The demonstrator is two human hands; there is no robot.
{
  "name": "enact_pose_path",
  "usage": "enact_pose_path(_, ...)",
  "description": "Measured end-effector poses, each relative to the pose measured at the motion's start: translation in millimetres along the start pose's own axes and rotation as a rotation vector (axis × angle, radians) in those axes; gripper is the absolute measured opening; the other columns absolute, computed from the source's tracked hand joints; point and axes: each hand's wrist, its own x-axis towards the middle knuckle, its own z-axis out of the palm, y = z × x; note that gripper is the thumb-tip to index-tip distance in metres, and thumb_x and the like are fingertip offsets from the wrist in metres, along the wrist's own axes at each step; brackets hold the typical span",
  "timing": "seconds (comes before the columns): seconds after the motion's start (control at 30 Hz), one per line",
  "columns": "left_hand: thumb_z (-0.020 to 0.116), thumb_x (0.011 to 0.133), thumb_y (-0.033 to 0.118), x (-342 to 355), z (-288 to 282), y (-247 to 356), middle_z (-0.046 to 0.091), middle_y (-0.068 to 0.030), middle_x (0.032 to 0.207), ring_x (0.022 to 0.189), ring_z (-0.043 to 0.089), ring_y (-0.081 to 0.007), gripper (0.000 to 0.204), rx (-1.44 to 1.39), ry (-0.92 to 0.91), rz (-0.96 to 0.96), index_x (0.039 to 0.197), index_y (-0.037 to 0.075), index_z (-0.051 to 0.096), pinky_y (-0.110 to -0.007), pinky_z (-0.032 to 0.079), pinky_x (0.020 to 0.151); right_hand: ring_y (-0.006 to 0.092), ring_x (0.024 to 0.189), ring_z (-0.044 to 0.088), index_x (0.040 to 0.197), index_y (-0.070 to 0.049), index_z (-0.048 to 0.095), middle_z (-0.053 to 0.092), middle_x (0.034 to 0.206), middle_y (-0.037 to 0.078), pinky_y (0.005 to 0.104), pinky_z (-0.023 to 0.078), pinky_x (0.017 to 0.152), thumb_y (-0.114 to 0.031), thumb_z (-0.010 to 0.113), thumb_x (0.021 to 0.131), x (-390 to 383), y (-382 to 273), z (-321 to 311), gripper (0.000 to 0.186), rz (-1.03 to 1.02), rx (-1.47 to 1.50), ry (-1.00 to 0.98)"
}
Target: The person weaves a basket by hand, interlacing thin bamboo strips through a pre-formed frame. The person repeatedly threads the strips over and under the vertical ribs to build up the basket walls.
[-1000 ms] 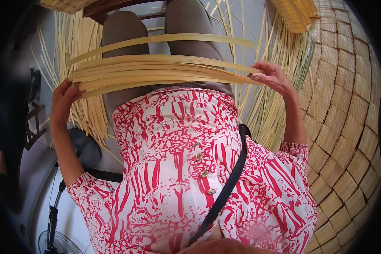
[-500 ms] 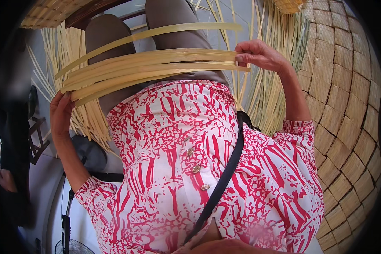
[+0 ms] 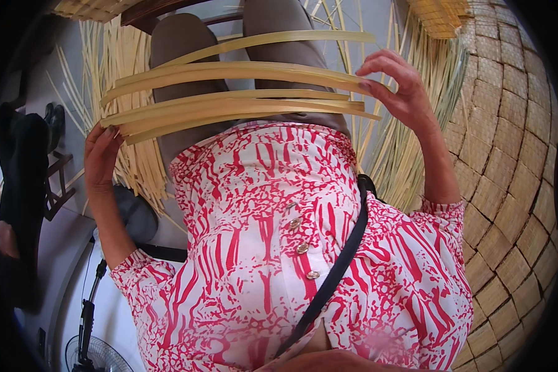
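Several flat, pale yellow plant strips lie crosswise above my lap, in separate groups. My left hand (image 3: pixel 103 152) is closed on the left ends of the nearer strips (image 3: pixel 242 110), which fan slightly apart. At the right end of the middle strips (image 3: pixel 229 72), my right hand (image 3: pixel 400 90) has its thumb and index finger at the tip, gripping it loosely; its other fingers are partly hidden. A single strip (image 3: pixel 279 38) lies farthest away, across my knees, with neither hand on it.
Loose strips (image 3: pixel 133 80) are heaped on the floor beyond my left hand. Longer, greener strips (image 3: pixel 409 142) lie at the right. Stacked woven squares (image 3: pixel 508 155) fill the right side. A fan (image 3: pixel 96 354) stands at the lower left, and a dark stool (image 3: pixel 59 186) is above it.
The middle strips have come apart from the nearer ones and moved away from me, with a gap between. My right hand's fingers have spread wider. The whole view has shifted slightly.
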Motion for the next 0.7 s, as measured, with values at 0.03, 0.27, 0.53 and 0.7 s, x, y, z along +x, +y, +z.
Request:
enact_pose_path(0.03, 0.062, 0.095, 0.007, 0.3, 6.9, 0.3, 0.07, -0.0062, 0.113, 0.106, 0.066, -0.017, 0.031, -0.016, -0.018, 0.029, 0.125, 0.001, 0.064, -0.035, 0.05, 0.095, 0.0256, 0.094, 0.063, 0.095, -0.006, 0.07, 0.066, 0.094, 0.007, 0.0371, 0.049, 0.082, -0.012, 0.079, 0.081, 0.6, -5.4, 2.4, 0.017, -0.063, -0.049, -0.006)
enact_pose_path(0.27, 0.06, 0.097, 0.008, 4.1, 4.0, 3.8, 0.069, -0.0092, 0.12, 0.116, 0.063, -0.0212, 0.031, -0.044, -0.075, 0.084, 0.126, 0.0, 0.063, -0.04, 0.046, 0.104, 0.0277, 0.087, 0.059, 0.096, -0.009, 0.069, 0.062, 0.086, 0.005, 0.0407, 0.048, 0.078, -0.01, 0.075, 0.082, 0.4, -9.7, 27.1, 0.015, -0.082, -0.162, -0.114)
enact_pose_path(0.53, 0.059, 0.096, 0.006, 4.1, 6.4, 12.1, 0.063, -0.0137, 0.13, 0.118, 0.062, -0.0248, 0.037, -0.058, -0.127, 0.162, 0.131, -0.005, 0.058, -0.042, 0.046, 0.106, 0.0287, 0.086, 0.058, 0.095, -0.005, 0.068, 0.056, 0.083, 0.009, 0.039, 0.048, 0.077, -0.003, 0.072, 0.082, 9.5, -18.8, 26.4, 0.014, -0.039, -0.125, -0.131)
enact_pose_path(0.7, 0.062, 0.096, 0.011, -1.4, 13.6, 5.3, 0.066, -0.0128, 0.125, 0.116, 0.063, -0.0236, 0.035, -0.007, -0.034, 0.184, 0.128, -0.003, 0.061, -0.042, 0.048, 0.105, 0.0349, 0.084, 0.055, 0.089, -0.003, 0.062, 0.055, 0.083, 0.013, 0.042, 0.045, 0.074, -0.008, 0.066, 0.087, 13.9, -18.8, 24.3, 0.006, -0.043, -0.115, -0.16)
